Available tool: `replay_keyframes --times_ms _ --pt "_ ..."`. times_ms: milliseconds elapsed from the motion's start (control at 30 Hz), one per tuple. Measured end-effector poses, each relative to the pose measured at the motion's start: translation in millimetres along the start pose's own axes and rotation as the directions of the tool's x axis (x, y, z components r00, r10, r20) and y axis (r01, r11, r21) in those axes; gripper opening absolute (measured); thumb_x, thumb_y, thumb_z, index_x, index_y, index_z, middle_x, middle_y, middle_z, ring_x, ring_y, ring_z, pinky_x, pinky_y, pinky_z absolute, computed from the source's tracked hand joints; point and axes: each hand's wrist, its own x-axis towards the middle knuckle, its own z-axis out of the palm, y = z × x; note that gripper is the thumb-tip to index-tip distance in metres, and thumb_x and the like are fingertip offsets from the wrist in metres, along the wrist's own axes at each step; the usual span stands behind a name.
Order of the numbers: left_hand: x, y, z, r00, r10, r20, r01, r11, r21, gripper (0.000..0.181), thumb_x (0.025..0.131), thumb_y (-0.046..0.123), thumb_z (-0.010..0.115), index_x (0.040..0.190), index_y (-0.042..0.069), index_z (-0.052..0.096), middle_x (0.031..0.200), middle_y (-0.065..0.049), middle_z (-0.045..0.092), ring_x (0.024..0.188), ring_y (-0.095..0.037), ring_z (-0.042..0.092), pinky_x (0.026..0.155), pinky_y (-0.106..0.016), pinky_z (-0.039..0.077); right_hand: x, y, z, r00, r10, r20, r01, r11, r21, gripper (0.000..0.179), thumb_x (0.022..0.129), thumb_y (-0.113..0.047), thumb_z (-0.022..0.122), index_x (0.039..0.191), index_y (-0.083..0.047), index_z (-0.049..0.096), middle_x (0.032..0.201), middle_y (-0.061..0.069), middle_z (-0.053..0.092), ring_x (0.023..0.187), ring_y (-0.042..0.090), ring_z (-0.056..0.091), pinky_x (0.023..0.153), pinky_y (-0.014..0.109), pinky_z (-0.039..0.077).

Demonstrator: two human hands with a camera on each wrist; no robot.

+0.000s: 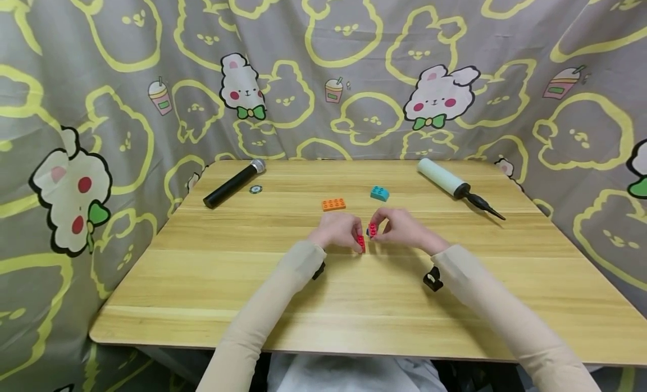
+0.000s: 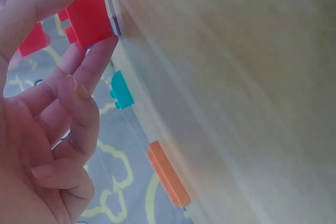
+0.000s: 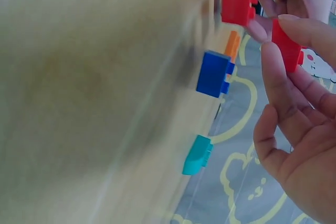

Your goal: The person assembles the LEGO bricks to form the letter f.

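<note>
My left hand (image 1: 336, 229) pinches a red building brick (image 2: 90, 15) between thumb and fingers, low over the tabletop. Just to the right, the thumb and fingers of my right hand (image 1: 404, 230) hold a second red brick (image 3: 286, 45), slightly higher than the first. The two bricks are close but apart. Beyond them a blue brick (image 3: 214, 74) stands on the table, mostly hidden by my right hand's brick in the head view. Farther back lie a flat orange brick (image 1: 333, 204) and a teal brick (image 1: 379, 193) with a curved side.
At the back left of the wooden table (image 1: 202, 302) lies a black microphone (image 1: 232, 184), with a small round chip (image 1: 255, 189) beside it. A white hand pump (image 1: 445, 178) with a black nozzle lies at the back right. A patterned curtain (image 1: 283, 38) surrounds the table.
</note>
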Motion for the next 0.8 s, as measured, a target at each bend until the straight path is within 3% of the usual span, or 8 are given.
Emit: replay_keyframes --times_ms 333,800 --pt "4.4 -2.4 0.7 1.0 0.018 -0.011 -0.019 0.999 -0.039 0.027 0.074 0.041 0.079 0.09 0.027 0.064 0.079 0.02 0.067 0.074 -0.004 0.057 0.061 -0.028 0.036 4.8 2.0 12.7 1.0 0.004 0.02 -0.004 0.999 0.033 0.028 0.078 -0.012 0.077 0.101 -0.005 0.063 0.092 0.006 0.067 0.074 0.016 0.065 0.067 0.027 0.053" --pt "8.6 5.5 3.7 1.0 -0.008 -0.008 0.008 0.999 0.051 0.032 0.072 0.046 0.08 0.091 0.025 0.064 0.078 0.013 0.063 0.071 -0.007 0.052 0.06 -0.026 0.034 6.3 0.6 16.6 0.999 0.023 0.026 -0.023 1.0 0.018 0.029 0.079 -0.015 0.077 0.102 -0.005 0.063 0.093 0.006 0.067 0.075 0.018 0.064 0.065 0.026 0.052"
